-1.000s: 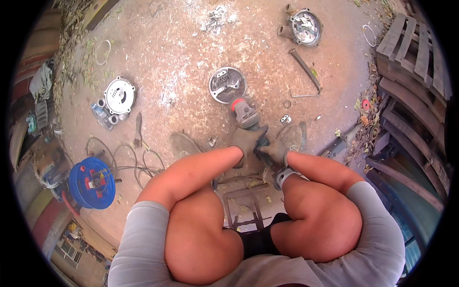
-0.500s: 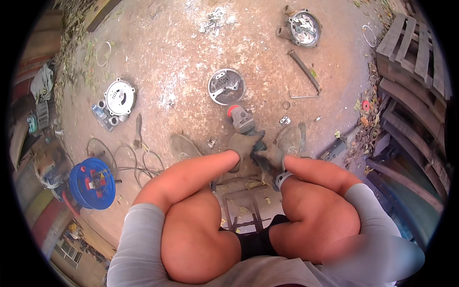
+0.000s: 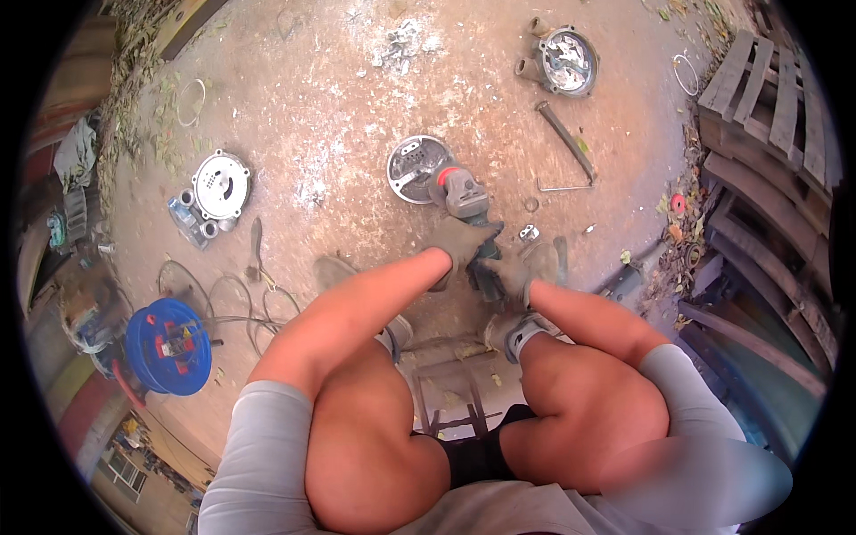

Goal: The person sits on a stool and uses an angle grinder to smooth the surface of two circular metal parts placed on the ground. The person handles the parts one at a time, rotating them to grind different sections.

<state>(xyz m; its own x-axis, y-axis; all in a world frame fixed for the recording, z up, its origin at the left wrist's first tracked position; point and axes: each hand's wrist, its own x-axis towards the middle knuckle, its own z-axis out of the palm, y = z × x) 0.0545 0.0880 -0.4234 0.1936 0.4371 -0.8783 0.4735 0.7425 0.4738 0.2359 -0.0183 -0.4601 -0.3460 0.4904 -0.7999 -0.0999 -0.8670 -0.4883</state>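
Note:
An angle grinder [image 3: 465, 195] with a red ring near its head is gripped in both my gloved hands. My left hand [image 3: 458, 243] is closed around the forward part of its body, and my right hand [image 3: 508, 270] wraps the rear part. The grinder's head overlaps the right side of a round, silvery metal housing [image 3: 407, 167] that lies on the ground. Whether the disc touches the housing cannot be made out. Under the grinder's head, that side of the housing is hidden.
At left lie a round metal cover [image 3: 222, 185], a blue cable reel [image 3: 169, 346], a brush [image 3: 257, 248] and loose cable. Far right are another round housing [image 3: 568, 62], a hammer [image 3: 565, 141] and a hex key [image 3: 565, 187]. Wooden pallets [image 3: 762, 98] stand along the right edge.
The grinder has moved forward and slightly right in my hands, and its head now overlaps the metal housing. Both hands keep their hold.

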